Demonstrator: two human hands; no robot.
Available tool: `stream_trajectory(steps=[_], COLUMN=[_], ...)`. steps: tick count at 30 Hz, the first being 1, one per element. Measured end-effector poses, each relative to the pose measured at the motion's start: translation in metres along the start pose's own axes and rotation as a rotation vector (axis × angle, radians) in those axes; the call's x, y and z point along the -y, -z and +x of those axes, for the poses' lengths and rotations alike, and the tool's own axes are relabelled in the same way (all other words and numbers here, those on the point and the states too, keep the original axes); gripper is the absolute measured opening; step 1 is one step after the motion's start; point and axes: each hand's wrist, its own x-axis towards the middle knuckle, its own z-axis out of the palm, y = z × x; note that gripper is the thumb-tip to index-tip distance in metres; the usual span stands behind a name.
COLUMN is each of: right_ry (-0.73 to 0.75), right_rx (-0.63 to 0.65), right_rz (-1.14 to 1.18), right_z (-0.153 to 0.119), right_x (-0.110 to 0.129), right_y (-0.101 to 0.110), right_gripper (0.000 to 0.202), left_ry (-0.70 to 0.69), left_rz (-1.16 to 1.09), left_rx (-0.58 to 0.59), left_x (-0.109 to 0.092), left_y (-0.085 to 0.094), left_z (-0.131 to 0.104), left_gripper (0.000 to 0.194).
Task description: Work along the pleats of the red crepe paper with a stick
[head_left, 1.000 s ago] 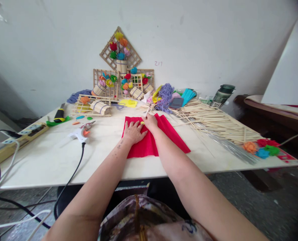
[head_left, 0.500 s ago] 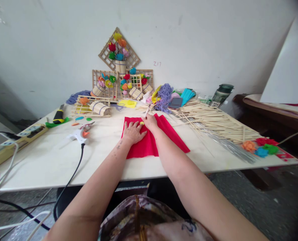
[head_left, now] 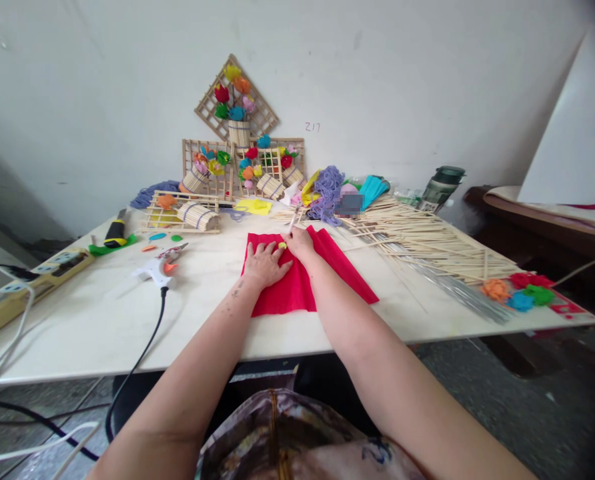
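A sheet of red crepe paper (head_left: pixel 297 293) lies on the white table in front of me. My left hand (head_left: pixel 265 265) rests flat on it with spread fingers, its index fingertip at a small yellow round piece (head_left: pixel 282 245). Close beside that piece, my right hand (head_left: pixel 299 241) is closed around a slim whitish pen (head_left: pixel 293 220), whose upper end sticks up past the fingers. The pen's lower tip is hidden by the hand.
A glue gun (head_left: pixel 158 268) with a black cord, a utility knife (head_left: pixel 116 232) and a power strip (head_left: pixel 52 280) are at the left. Stick lattices with paper flowers (head_left: pixel 237 100) stand behind. Bamboo sticks (head_left: pixel 427 233), metal wires (head_left: pixel 462 291), purple yarn (head_left: pixel 329 190) and a bottle (head_left: pixel 442 187) lie rightward.
The view has shifted very slightly. Both hands, the pen and the red paper stay in nearly the same place.
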Motion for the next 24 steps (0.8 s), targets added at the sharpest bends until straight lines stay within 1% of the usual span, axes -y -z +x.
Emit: stream_trajectory(steps=[5, 9, 17, 24], right_ry=[0.005, 0.016, -0.045, -0.055], right_rx=[-0.007, -0.005, 0.05, 0.036], right_rz=[-0.019, -0.024, -0.115, -0.103], right_z=[0.001, 0.001, -0.006, -0.006], right_x=[-0.002, -0.002, 0.003, 0.004], right_y=[-0.002, -0.002, 0.009, 0.009], right_gripper=[0.034, 0.034, 0.039, 0.037], left_ry=[-0.012, -0.01, -0.015, -0.014], left_rz=[0.0, 0.007, 0.009, 0.015], left_rx=[-0.018, -0.008, 0.002, -0.007], left_x=[0.0, 0.0, 0.0, 0.0], left_y=[0.0, 0.0, 0.0, 0.0], left_z=[0.0, 0.0, 0.001, 0.001], left_gripper=[0.06, 0.061, 0.063, 0.062])
